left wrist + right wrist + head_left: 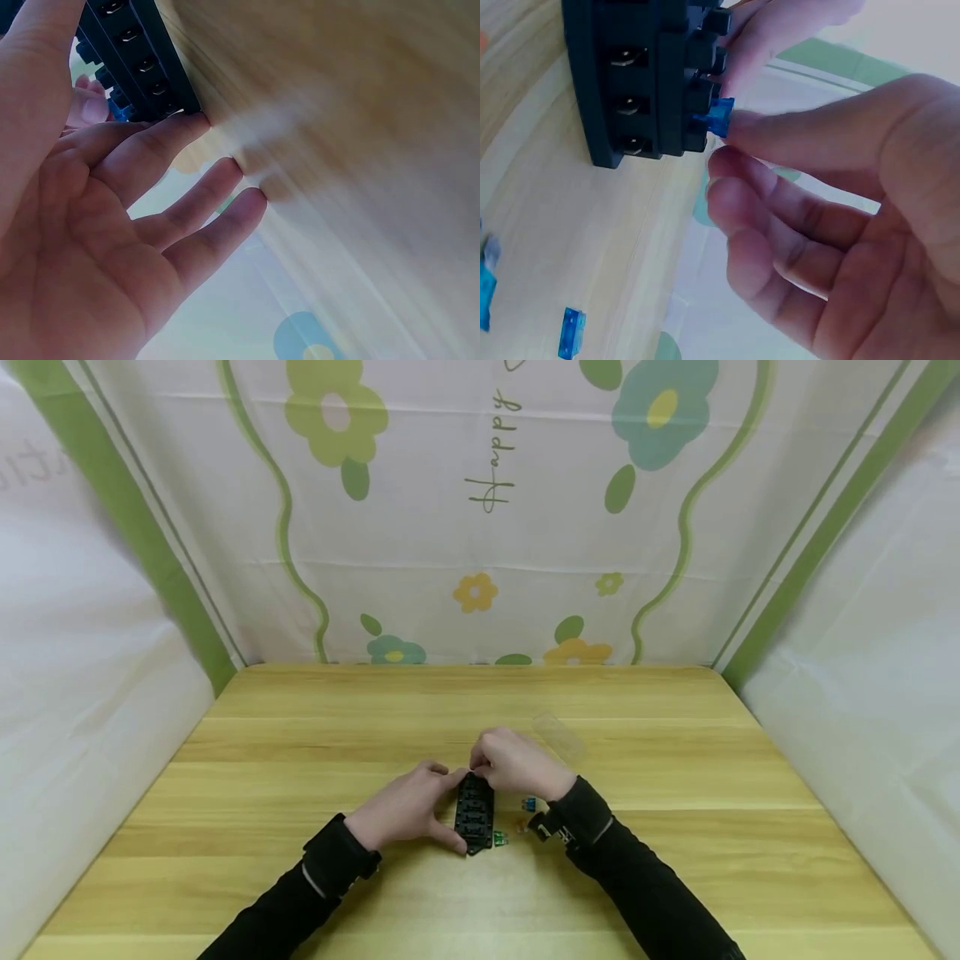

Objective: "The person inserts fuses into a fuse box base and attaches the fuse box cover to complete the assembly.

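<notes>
A black fuse block (474, 814) with a row of slots and metal terminals lies on the table. My left hand (405, 806) grips it from the left, thumb at its near end and forefinger at its far end. In the left wrist view the other fingertips (251, 196) of that hand touch the tabletop. At the far end of the block is my right hand (521, 764). Its thumb and curled forefinger hold a blue blade fuse (718, 118) that sits partly in the end slot; how deep cannot be seen.
Loose fuses lie right of the block: green ones (500, 838), a blue one (529, 804) and orange ones (522, 826). Behind the right hand is a clear plastic cover (558, 737). A patterned cloth (480, 535) hangs beyond the wooden table (300, 735).
</notes>
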### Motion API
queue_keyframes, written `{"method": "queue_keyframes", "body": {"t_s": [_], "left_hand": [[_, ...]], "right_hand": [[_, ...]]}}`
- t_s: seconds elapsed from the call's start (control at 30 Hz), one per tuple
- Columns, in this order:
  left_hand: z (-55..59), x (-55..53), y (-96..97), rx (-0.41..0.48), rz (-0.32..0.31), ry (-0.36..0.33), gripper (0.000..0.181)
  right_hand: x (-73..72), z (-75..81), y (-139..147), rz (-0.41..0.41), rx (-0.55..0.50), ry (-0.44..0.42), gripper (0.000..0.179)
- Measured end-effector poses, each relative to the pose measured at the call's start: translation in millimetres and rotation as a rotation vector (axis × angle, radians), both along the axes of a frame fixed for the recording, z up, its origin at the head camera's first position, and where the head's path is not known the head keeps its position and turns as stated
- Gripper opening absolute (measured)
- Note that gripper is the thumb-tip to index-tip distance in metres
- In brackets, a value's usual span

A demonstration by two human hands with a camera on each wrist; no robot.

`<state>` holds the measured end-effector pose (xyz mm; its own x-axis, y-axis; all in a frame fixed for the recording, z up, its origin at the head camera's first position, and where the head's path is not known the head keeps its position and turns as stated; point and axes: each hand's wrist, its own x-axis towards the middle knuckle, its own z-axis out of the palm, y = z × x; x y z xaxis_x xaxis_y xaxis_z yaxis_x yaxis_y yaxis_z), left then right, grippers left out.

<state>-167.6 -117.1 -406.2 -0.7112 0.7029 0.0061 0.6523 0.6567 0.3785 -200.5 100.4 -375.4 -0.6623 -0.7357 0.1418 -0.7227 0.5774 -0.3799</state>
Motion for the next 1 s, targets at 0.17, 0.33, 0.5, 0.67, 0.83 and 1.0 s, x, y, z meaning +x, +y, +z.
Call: {"method": "queue_keyframes", "body": {"t_s": [0.17, 0.33, 0.5, 0.67, 0.83, 1.0], "left_hand": [[0.1, 0.2, -0.7, -0.004, 0.004, -0.005, 0.104], [-0.4, -0.4, -0.6, -0.002, 0.003, -0.004, 0.104], [-1.1, -0.7, -0.3, -0.008, 0.004, 0.003, 0.105], [-0.2, 0.4, -0.6, -0.009, 0.012, 0.002, 0.104], [-0.1, 1.1, -0.7, -0.007, 0.013, 0.005, 0.104], [-0.7, 1.0, 0.3, -0.013, 0.009, 0.014, 0.105]], "right_hand": [[0.7, -1.3, -1, -0.014, 0.005, -0.004, 0.016], [1.8, -3.8, -4, -0.036, 0.034, 0.045, 0.021], [4.7, -3.1, -7, -0.068, 0.055, 0.07, 0.03], [6.1, -2.9, -10, -0.099, 0.074, 0.096, 0.035], [7.1, -7.0, -12, -0.095, 0.09, 0.163, 0.041], [8.3, -9.4, -12, -0.106, 0.092, 0.181, 0.04]]}}
